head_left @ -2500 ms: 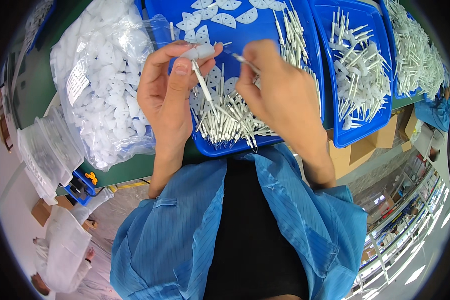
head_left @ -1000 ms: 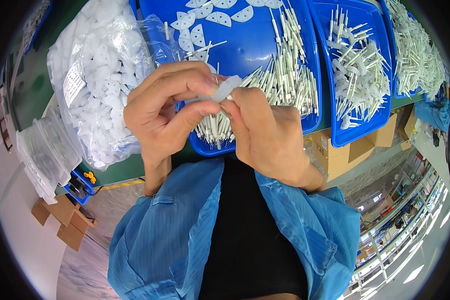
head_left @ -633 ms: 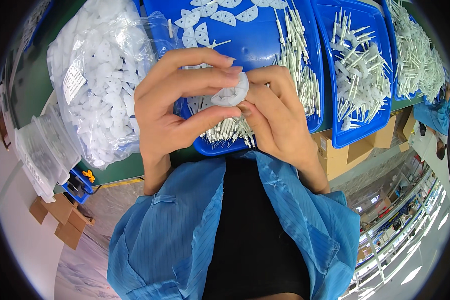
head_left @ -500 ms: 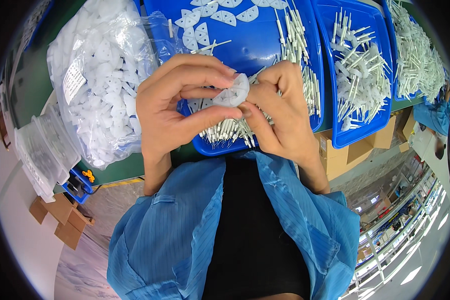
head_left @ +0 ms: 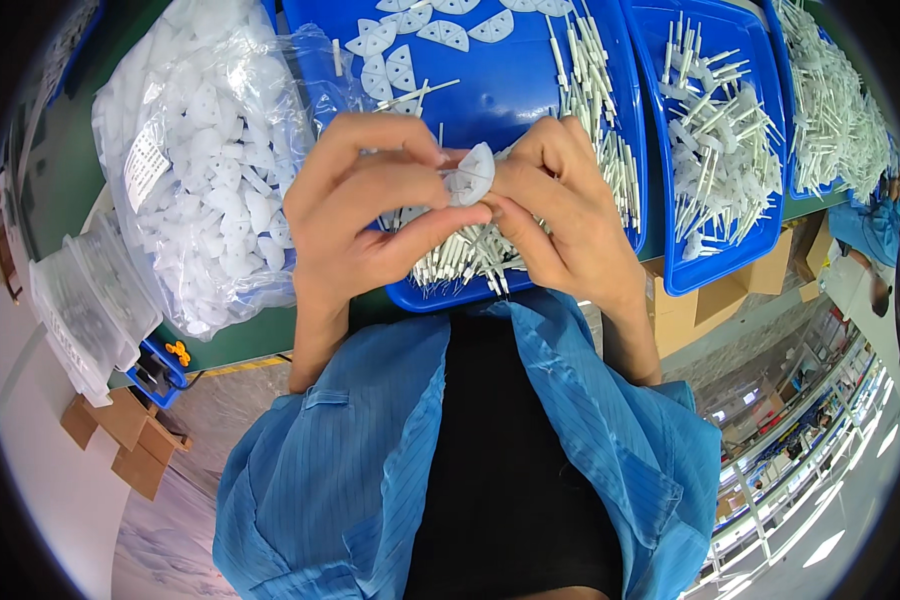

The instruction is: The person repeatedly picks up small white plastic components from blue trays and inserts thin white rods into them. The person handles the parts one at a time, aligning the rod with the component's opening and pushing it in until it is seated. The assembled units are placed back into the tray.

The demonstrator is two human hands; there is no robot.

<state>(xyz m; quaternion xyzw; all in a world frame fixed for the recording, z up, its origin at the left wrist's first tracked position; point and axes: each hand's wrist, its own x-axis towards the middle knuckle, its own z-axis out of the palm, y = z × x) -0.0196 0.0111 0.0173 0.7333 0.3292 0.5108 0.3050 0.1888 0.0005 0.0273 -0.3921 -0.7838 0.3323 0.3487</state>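
Over the near part of a blue tray (head_left: 500, 95), my two hands meet at a small translucent white plastic piece (head_left: 475, 176), rounded and fan-like. My left hand (head_left: 355, 215) pinches it between thumb and fingers from the left. From the right, my right hand (head_left: 575, 215) is closed with thumb and forefinger at the piece's edge; whether a thin stick sits between them is hidden. Below the hands lies a heap of thin white sticks with fine wire ends (head_left: 470, 255). Several flat half-round white pieces with small holes (head_left: 443, 35) lie at the tray's far side.
A clear plastic bag of white pieces (head_left: 215, 180) lies on the left, beside stacked clear plastic containers (head_left: 95, 300). At right, a second blue tray (head_left: 682, 275) holds sticks joined to white pieces, with another heap (head_left: 835, 120) beyond. Cardboard boxes (head_left: 715, 305) stand below; another person (head_left: 870, 235) is far right.
My left hand has shifted slightly right, toward my right hand. The white piece has turned and now shows a narrower, more upright side.
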